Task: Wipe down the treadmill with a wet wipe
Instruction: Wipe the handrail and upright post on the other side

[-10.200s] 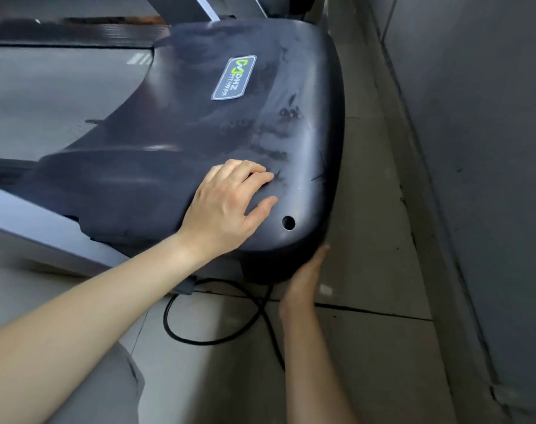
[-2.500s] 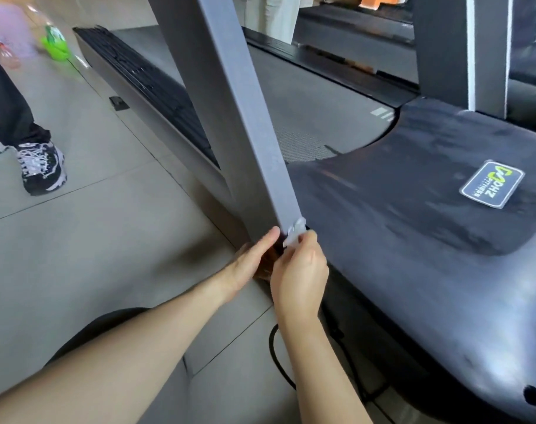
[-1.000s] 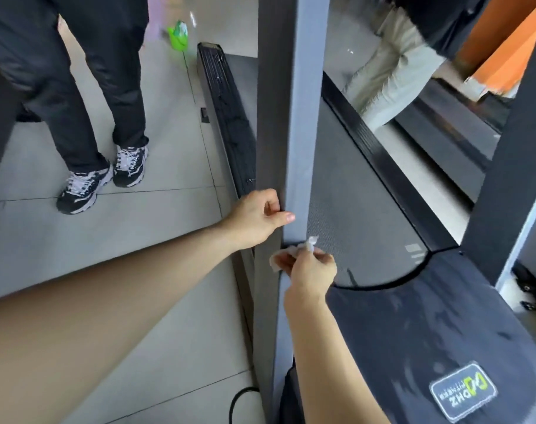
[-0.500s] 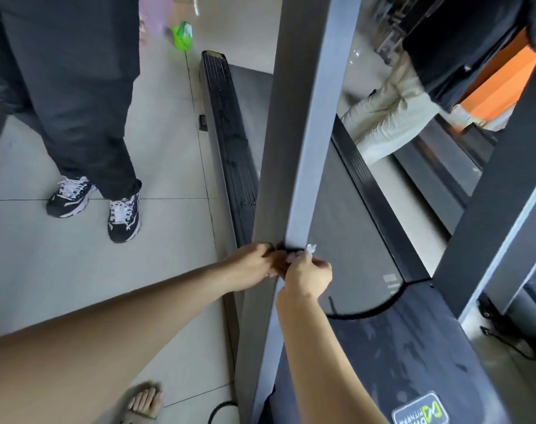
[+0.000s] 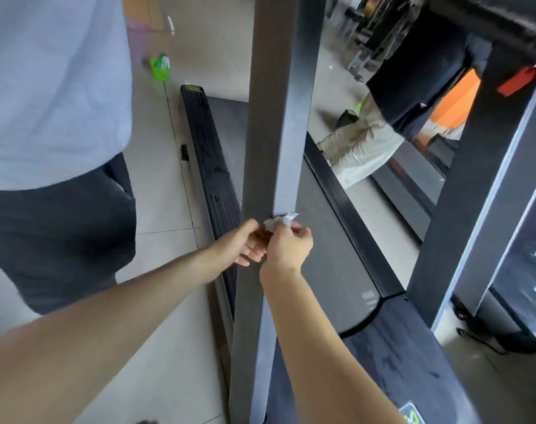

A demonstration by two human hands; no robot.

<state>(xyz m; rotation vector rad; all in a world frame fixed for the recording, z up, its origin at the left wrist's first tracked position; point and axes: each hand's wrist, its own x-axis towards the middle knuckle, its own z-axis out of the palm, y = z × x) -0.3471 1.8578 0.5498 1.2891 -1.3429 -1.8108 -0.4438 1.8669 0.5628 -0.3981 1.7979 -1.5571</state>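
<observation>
Treadmill (image 5: 337, 240) fills the middle and right of the view, its grey upright (image 5: 276, 117) rising steeply from the lower centre to the top edge. Against the near face of that upright, about halfway up the picture, sits a crumpled white wipe (image 5: 279, 221). The right hand (image 5: 289, 246) pinches the wipe, fingers curled round it and knuckles toward the camera, holding it on the upright. The left hand (image 5: 245, 241) is just beside it on the left side of the upright, fingers loosely bent and partly hidden behind the right hand; whether they touch the wipe I cannot tell. Both forearms reach in from the bottom edge. Behind the upright lie the dark belt (image 5: 328, 240) and 2 black side rails (image 5: 211, 166), with the dark motor cover (image 5: 398, 371) at lower right. On the tiled floor (image 5: 159, 194) at left stands a person (image 5: 55, 117) in a pale shirt and dark trousers. A green bottle (image 5: 160, 66) stands on the floor further back. Another person (image 5: 392, 102) in light trousers is at upper right.
</observation>
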